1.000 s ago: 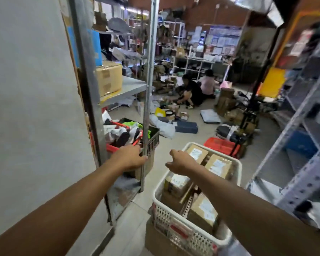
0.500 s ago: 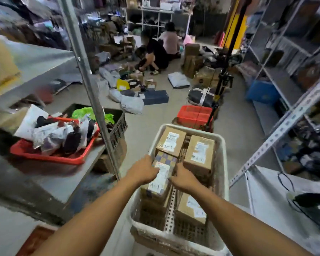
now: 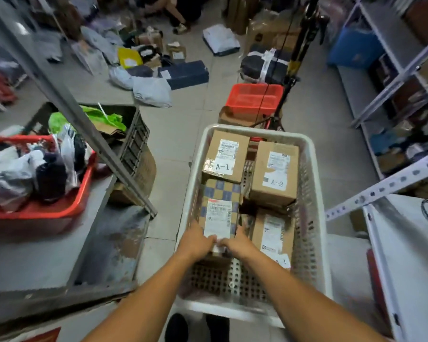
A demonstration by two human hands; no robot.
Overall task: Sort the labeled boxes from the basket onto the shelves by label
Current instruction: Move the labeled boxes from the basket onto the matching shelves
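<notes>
So this is the pick-up step: both hands are reaching down into the white basket (image 3: 316,218) in the lower middle of the frame and closing on the checkered box (image 3: 220,193) that's lying along the basket's left side. The left hand (image 3: 195,243) is wrapping the near left corner of it and the right hand (image 3: 237,244) is taking the near right corner, fingers curling over the box's near edge and nearly meeting in the middle. Whether the box is actually lifting off the basket floor, I can't tell.

The annoying bit is that the hands are sitting right over the near end of its white sticker, so its shelf code isn't readable.

Other boxes are waiting in there: the A-1 box (image 3: 226,156) is touching the far end of the checkered one, the A-2 box (image 3: 274,172) is sitting in the basket's upper right, and another brown box (image 3: 272,233) is lying just right of the hands with a label that looks like it's ending in 1.

Next move, I'm guessing: lifting it straight up so it isn't snagging its neighbours, reading the code once the hands shift, then turning to the matching shelf. The grey shelf (image 3: 47,255) is running along the left of the frame, carrying a red tray (image 3: 59,211) of bagged stuff.
</notes>
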